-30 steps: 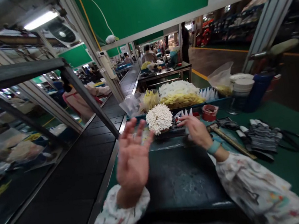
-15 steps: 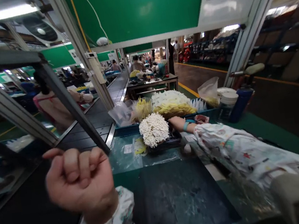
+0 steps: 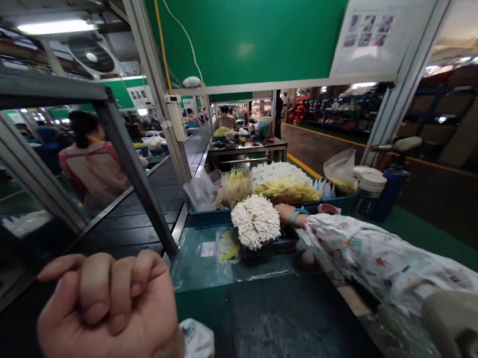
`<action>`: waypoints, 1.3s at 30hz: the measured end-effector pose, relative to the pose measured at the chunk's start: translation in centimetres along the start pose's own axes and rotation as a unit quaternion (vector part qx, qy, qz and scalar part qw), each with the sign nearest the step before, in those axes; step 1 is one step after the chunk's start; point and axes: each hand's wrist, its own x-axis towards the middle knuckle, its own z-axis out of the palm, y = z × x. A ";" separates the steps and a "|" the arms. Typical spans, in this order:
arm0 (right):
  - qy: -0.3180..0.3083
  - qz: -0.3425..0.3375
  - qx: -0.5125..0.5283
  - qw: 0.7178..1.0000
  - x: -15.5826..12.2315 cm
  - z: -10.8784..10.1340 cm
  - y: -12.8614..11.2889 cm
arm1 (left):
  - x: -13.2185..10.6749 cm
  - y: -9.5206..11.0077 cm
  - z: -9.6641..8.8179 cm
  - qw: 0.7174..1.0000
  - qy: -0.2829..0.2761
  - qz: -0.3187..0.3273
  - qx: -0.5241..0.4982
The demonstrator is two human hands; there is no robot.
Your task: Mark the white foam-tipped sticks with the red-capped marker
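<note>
I watch remotely: left hand [image 3: 107, 321] loosely clenched; right hand [image 3: 286, 213] beside white bead cluster [image 3: 255, 221], fingers hidden, grip I can't tell. Cluster sits between dark mat [image 3: 284, 331] and blue tray [image 3: 210, 217].

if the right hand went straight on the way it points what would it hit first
The right hand would probably meet the white beaded cluster first; depth is unclear, so it might pass behind, towards the blue bin.
</note>
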 end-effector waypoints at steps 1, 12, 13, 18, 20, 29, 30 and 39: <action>0.001 0.002 0.000 1.000 -0.2 0.1 0.0 | -0.1 0.0 0.2 1.000 0.004 0.000 0.001; 0.053 0.020 -0.006 0.998 -1.2 0.8 0.8 | 0.0 -0.7 -0.1 0.999 -0.039 -0.021 -0.004; 0.054 0.025 -0.008 0.998 -1.2 0.8 0.8 | 0.0 -0.8 -0.2 0.999 -0.046 -0.022 -0.004; 0.068 0.028 -0.008 0.997 -1.2 1.3 0.9 | -0.1 -1.2 0.2 0.999 -0.045 -0.020 0.010; 0.074 0.017 -0.003 0.997 -1.2 1.7 1.0 | -0.3 -1.3 0.5 1.000 -0.009 -0.016 0.024; 0.102 -0.008 0.029 0.994 -0.8 2.3 1.6 | -0.3 -2.0 0.5 0.999 -0.004 -0.012 0.039; 0.103 -0.006 0.031 0.994 -0.6 2.2 1.6 | -0.3 -2.0 0.5 0.999 -0.005 -0.013 0.041; 0.127 -0.004 0.042 0.991 0.3 0.6 1.9 | -0.3 -2.2 0.4 0.996 0.001 -0.008 0.083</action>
